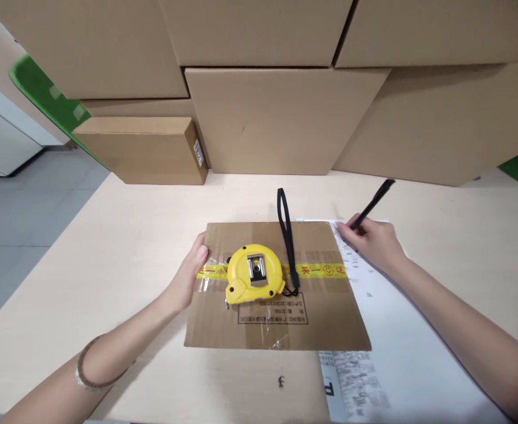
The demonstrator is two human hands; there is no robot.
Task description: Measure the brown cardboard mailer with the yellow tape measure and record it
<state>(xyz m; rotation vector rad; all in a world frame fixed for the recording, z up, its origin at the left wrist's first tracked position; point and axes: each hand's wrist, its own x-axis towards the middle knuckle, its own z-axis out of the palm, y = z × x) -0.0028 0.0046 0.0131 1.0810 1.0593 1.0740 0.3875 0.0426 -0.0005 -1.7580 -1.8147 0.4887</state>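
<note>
So the right hand [376, 241] is grasping a black pen [376, 200] between thumb and fingers, and it's hovering or resting right at the white printed sheet [400, 330]; can't tell if the tip is actually touching. The left hand [192, 271] is pressing against the left side of a flat cardboard box [333, 321], but its fingers are mostly hiding behind the edge, so no telling how firmly it's gripping, if at all.

The box is sitting mid-table, right in front of the person, and it's covering the left part of that sheet. On top, a yellow tape measure [241, 274] is lying clip-up, blocking a chunk of the yellow sealing strip [320, 270] and overlapping the printed block's upper edge. Its black wrist strap [287, 241] is looping off toward the back. The right forearm is also crossing over the sheet.

Behind all this, big cartons [280, 121] are piling up like a wall at the back of the pale tabletop [121, 253]. A smaller carton [139, 154] is standing in front of them on the left, with a green panel [42, 88] peeking out beyond it.
</note>
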